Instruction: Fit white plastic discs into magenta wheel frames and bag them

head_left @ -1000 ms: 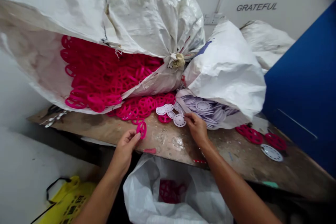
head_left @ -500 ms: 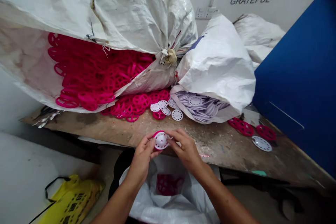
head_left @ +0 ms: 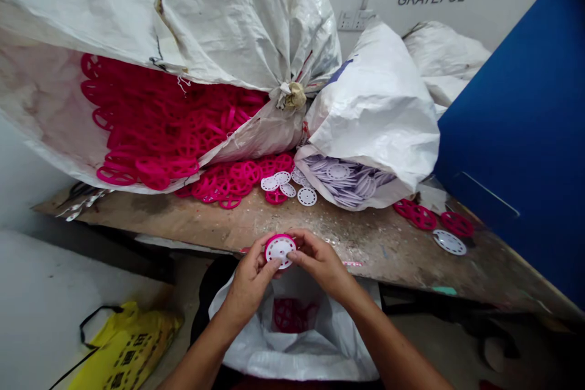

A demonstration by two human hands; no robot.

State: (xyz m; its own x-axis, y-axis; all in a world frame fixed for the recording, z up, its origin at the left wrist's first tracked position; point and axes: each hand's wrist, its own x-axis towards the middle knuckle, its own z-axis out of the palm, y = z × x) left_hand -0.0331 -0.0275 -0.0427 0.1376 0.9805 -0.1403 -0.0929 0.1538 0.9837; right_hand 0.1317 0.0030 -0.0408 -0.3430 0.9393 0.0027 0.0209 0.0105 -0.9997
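Observation:
Between my two hands is a pink plastic wheel [head_left: 293, 240] with a white slotted disc [head_left: 280, 250] lying on its face. My left hand [head_left: 250, 268] grips the left rim, its thumb at the disc's lower edge. From the other side my right hand [head_left: 320, 262] holds the wheel, with the thumb pressed on the disc; some fingers are hidden behind. Below them a white sack [head_left: 247, 353] hangs open with pink wheels [head_left: 292, 315] inside. Just beyond, loose white discs [head_left: 307, 196] and a heap of pink wheels [head_left: 228, 181] lie on the table.
A big sack [head_left: 247, 24] spills pink wheels at the left; a smaller sack [head_left: 379, 97] full of white discs stands right of it. Several pink wheels and a white disc [head_left: 450, 242] lie near the blue panel [head_left: 512, 134]. A yellow bag [head_left: 132, 347] sits on the floor.
The white disc now lies flatter on the pink wheel, and my right thumb has moved onto its face. Both hands have shifted slightly down, and the view has turned a little.

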